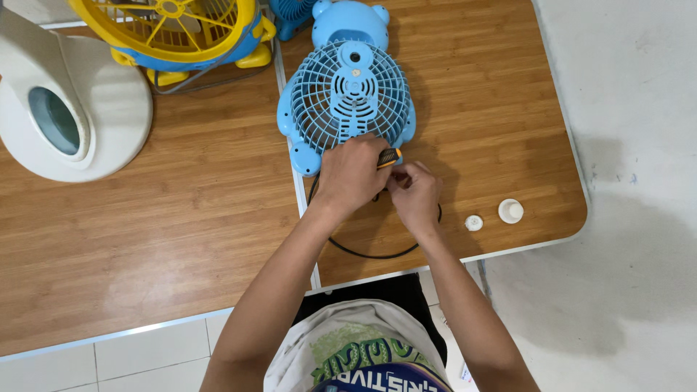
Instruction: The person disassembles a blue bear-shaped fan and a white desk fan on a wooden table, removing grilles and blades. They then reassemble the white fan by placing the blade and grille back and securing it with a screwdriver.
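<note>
Light-blue bear-shaped plastic fan (pixel 348 91) lying grille-up on wooden surface (pixel 181 218), left hand (pixel 353 174) clenched around orange-and-black screwdriver handle (pixel 390 157), right hand (pixel 415 194) pinching beside it, grasp unclear.

2 bare forearms reach forward and converge. The left hand (pixel 351 174) is curled in a closed grip, knuckles up; the right hand (pixel 414 193) sits just beside it, fingers bent, touching it.

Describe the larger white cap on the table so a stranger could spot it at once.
Start at the right wooden table and go to its near right corner. Two white round pieces lie there, right of the right hand. The cap is the larger, with a raised centre, right of the smaller disc.
</note>
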